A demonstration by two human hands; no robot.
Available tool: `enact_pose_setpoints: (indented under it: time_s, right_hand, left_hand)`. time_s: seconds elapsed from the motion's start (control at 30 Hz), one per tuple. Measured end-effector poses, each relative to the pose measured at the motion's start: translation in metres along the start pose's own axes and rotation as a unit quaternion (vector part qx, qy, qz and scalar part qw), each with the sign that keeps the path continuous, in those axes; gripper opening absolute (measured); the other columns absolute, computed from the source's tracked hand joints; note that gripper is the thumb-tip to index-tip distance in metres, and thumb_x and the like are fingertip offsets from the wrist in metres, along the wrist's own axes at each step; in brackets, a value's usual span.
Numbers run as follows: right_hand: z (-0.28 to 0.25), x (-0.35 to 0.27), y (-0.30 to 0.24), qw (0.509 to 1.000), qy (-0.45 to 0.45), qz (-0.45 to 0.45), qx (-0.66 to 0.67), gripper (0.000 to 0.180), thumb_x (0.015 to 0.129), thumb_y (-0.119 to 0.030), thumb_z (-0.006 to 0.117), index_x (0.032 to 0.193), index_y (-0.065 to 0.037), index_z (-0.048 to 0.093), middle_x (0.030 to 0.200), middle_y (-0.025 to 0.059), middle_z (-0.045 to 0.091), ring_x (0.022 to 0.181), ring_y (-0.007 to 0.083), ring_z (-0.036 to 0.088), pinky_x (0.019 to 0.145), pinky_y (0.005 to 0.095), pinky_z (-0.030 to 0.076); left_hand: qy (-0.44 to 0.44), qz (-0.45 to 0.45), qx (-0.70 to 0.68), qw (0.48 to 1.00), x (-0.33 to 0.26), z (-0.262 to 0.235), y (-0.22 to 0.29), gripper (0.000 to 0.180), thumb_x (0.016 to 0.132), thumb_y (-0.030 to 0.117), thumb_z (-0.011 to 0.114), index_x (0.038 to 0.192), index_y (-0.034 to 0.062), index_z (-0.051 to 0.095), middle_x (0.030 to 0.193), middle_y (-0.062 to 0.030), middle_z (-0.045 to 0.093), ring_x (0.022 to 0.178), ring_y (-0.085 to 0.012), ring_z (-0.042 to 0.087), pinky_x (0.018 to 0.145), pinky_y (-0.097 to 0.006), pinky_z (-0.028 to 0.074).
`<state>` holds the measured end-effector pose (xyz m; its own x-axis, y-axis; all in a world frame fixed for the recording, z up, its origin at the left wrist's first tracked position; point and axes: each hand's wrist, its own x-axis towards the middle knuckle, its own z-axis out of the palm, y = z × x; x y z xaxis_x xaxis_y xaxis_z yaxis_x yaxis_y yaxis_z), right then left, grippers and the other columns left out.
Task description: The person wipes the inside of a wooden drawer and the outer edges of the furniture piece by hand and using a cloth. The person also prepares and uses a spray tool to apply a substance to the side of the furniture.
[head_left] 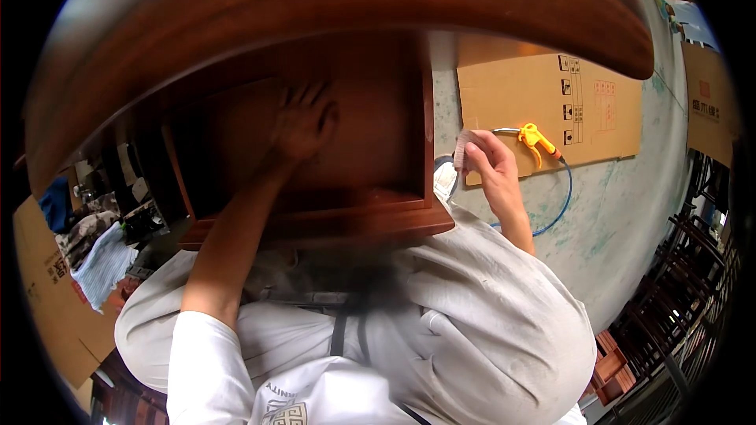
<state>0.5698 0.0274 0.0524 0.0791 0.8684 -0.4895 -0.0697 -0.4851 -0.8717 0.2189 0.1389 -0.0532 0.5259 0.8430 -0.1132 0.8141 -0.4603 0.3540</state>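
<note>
Lap: pale, dusty work clothes (472, 323); a dark red-brown wooden cabinet (370, 212) rests against them.
Left hand (303, 122): reaches into the cabinet's open recess, fingers spread flat on the smooth inner panel, gripping nothing.
Right hand (488, 161): right of the cabinet, fingers pinched on a small pale pad (463, 145), rough-looking, folded.
Floor: yellow air gun (535, 139) with blue hose (563, 197), just beyond the right hand, on flat cardboard (543, 102).

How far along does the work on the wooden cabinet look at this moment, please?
Done: the cabinet frame looks smooth and evenly reddish brown. In hand: the left hand presses flat inside it, while the right hand holds a small pad. Left: cannot tell; the yellow air gun and its blue hose lie on the floor.
</note>
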Motion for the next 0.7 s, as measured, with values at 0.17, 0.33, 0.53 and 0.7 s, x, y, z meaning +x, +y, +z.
enact_pose_setpoints:
  time_s: [0.17,0.33,0.53,0.7]
  right_hand:
    - [0.023,0.007,-0.025,0.98,-0.004,-0.029,-0.197,0.023,0.102,-0.022,0.073,0.102,0.001,0.073,0.078,-0.0019,0.068,0.071,0.0056,0.06,0.065,0.0239,0.049]
    - [0.041,0.014,-0.044,0.968,0.028,-0.026,-0.248,0.023,0.094,-0.021,0.08,0.094,0.001,0.076,0.071,0.0027,0.071,0.067,0.0058,0.062,0.064,0.0247,0.05]
    - [0.041,0.02,-0.033,0.966,0.069,-0.038,-0.247,0.023,0.092,-0.022,0.082,0.092,0.001,0.076,0.072,0.0043,0.073,0.066,0.0073,0.065,0.064,0.026,0.052]
    - [0.04,0.025,-0.032,0.96,0.072,-0.048,-0.266,0.026,0.09,-0.023,0.083,0.089,0.002,0.076,0.07,0.0054,0.073,0.065,0.0064,0.063,0.064,0.027,0.053]
  left_hand:
    - [0.026,0.011,0.01,1.0,0.0,0.004,0.0,0.058,0.102,0.032,0.05,0.157,0.0137,0.048,0.153,-0.0202,0.053,0.138,-0.0419,0.048,0.119,-0.063,0.03]
    - [0.021,0.004,0.016,1.0,0.005,0.0,0.001,0.064,0.096,0.034,0.055,0.157,0.0152,0.047,0.154,-0.0152,0.054,0.138,-0.0379,0.05,0.119,-0.064,0.033]
    - [0.018,0.003,0.029,0.999,0.004,-0.007,0.006,0.058,0.103,0.031,0.049,0.158,0.0128,0.048,0.15,-0.0186,0.056,0.135,-0.0393,0.05,0.119,-0.059,0.032]
    - [-0.003,-0.011,0.018,1.0,0.004,-0.006,0.005,0.062,0.1,0.033,0.051,0.159,0.0154,0.046,0.155,-0.0157,0.053,0.141,-0.038,0.048,0.121,-0.061,0.031]
